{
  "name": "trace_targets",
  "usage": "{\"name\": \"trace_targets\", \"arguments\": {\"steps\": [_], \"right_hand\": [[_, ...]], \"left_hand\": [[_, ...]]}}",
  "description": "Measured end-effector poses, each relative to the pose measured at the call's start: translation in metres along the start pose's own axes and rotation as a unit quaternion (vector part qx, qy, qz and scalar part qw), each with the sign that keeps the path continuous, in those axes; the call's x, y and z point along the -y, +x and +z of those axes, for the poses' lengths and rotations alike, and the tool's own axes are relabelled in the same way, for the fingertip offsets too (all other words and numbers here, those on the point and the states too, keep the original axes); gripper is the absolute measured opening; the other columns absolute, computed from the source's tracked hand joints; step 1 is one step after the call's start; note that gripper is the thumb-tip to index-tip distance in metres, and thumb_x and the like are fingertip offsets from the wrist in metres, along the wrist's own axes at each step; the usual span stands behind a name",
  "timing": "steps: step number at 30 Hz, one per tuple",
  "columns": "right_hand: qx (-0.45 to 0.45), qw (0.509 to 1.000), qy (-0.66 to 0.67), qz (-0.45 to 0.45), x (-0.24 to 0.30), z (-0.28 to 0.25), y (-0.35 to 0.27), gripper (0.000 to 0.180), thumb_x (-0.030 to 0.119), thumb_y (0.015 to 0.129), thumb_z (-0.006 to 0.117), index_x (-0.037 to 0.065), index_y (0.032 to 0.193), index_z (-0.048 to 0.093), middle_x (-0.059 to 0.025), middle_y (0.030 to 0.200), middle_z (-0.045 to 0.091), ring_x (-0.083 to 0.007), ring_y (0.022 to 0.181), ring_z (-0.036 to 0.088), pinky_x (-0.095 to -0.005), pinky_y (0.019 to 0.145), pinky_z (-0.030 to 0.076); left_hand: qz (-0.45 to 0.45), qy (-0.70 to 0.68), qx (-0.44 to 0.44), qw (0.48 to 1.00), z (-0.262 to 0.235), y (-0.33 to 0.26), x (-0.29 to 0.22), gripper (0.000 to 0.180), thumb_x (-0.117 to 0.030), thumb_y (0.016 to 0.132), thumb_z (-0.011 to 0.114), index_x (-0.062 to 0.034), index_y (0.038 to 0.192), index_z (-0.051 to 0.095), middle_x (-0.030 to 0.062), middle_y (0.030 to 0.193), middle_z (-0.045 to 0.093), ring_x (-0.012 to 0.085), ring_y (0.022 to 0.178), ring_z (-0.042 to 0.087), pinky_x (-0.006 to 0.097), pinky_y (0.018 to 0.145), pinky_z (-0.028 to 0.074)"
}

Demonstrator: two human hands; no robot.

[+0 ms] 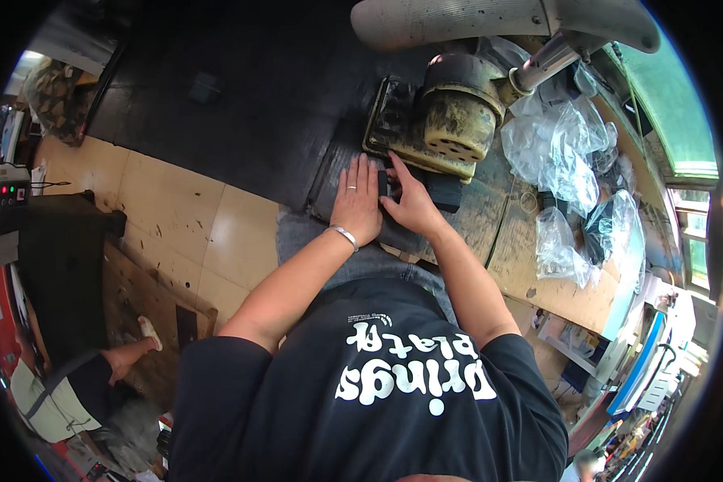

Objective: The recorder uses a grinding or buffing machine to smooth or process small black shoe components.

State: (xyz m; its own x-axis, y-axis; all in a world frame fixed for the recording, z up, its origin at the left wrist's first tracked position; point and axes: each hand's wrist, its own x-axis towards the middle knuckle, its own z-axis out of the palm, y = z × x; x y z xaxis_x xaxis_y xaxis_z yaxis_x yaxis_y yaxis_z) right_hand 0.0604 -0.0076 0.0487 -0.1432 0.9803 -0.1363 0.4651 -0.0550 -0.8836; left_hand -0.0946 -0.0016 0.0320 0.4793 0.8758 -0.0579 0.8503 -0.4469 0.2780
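Observation:
My left hand (357,199) lies flat, its fingers stretched out together, on a dark panel (324,186) at the near edge of the black worktop. Close beside it, my right hand (410,198) has thumb and forefinger apart. Its forefinger reaches to the front edge of a worn, cream-coloured machine (458,120) with a round housing. Between the two hands shows a small dark piece (385,183); whether the right hand presses on it is hard to make out. A black block (444,195) sits under the machine's front edge, right of my right hand.
A thick grey lamp-like arm (466,18) hangs over the machine. Clear plastic bags (566,153) crowd the wooden table (482,233) at right. A dark-covered bench (60,273) stands at left, with another person's leg (128,359) near it. The black worktop (233,96) stretches away ahead.

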Motion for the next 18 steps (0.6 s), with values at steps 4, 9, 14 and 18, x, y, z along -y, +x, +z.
{"name": "trace_targets", "arguments": {"steps": [4, 9, 14, 18], "right_hand": [[-0.019, 0.996, 0.08, 0.024, -0.016, 0.008, -0.003, 0.091, 0.002, 0.075, 0.072, 0.002, 0.152, 0.022, -0.0186, 0.115, 0.06, -0.0234, 0.103, 0.061, -0.0311, 0.09, 0.049], [-0.041, 0.939, 0.337, 0.048, 0.004, 0.011, -0.017, 0.087, -0.006, 0.077, 0.07, 0.0, 0.151, 0.023, -0.0087, 0.118, 0.055, -0.0144, 0.105, 0.054, -0.0265, 0.085, 0.049], [-0.041, 0.916, 0.395, 0.052, 0.03, 0.012, -0.016, 0.072, -0.004, 0.077, 0.072, -0.006, 0.141, 0.04, -0.0109, 0.121, 0.056, -0.0152, 0.11, 0.054, -0.0274, 0.089, 0.05], [-0.101, 0.924, 0.367, 0.046, 0.03, 0.02, -0.009, 0.062, -0.003, 0.075, 0.074, -0.004, 0.133, 0.051, -0.0125, 0.115, 0.059, -0.0113, 0.097, 0.059, -0.0228, 0.08, 0.052]], "left_hand": [[0.026, -0.21, -0.059, 0.976, 0.004, -0.008, 0.021, 0.088, -0.011, 0.077, 0.065, 0.0075, 0.149, 0.018, 0.0298, 0.155, 0.016, 0.039, 0.147, 0.015, 0.043, 0.12, 0.015], [-0.077, -0.83, 0.007, 0.552, -0.004, -0.033, 0.027, 0.073, -0.003, 0.089, 0.062, 0.0044, 0.149, 0.021, 0.0153, 0.145, 0.04, 0.0237, 0.134, 0.041, 0.035, 0.112, 0.032], [-0.067, -0.859, 0.035, 0.506, -0.012, -0.035, 0.02, 0.032, -0.004, 0.097, 0.053, -0.0012, 0.13, 0.051, 0.0051, 0.122, 0.06, 0.0126, 0.112, 0.057, 0.027, 0.099, 0.044], [-0.054, -0.848, -0.016, 0.528, -0.016, -0.029, 0.018, 0.023, -0.006, 0.099, 0.051, -0.0015, 0.122, 0.056, 0.0042, 0.116, 0.063, 0.01, 0.105, 0.059, 0.025, 0.093, 0.047]]}}
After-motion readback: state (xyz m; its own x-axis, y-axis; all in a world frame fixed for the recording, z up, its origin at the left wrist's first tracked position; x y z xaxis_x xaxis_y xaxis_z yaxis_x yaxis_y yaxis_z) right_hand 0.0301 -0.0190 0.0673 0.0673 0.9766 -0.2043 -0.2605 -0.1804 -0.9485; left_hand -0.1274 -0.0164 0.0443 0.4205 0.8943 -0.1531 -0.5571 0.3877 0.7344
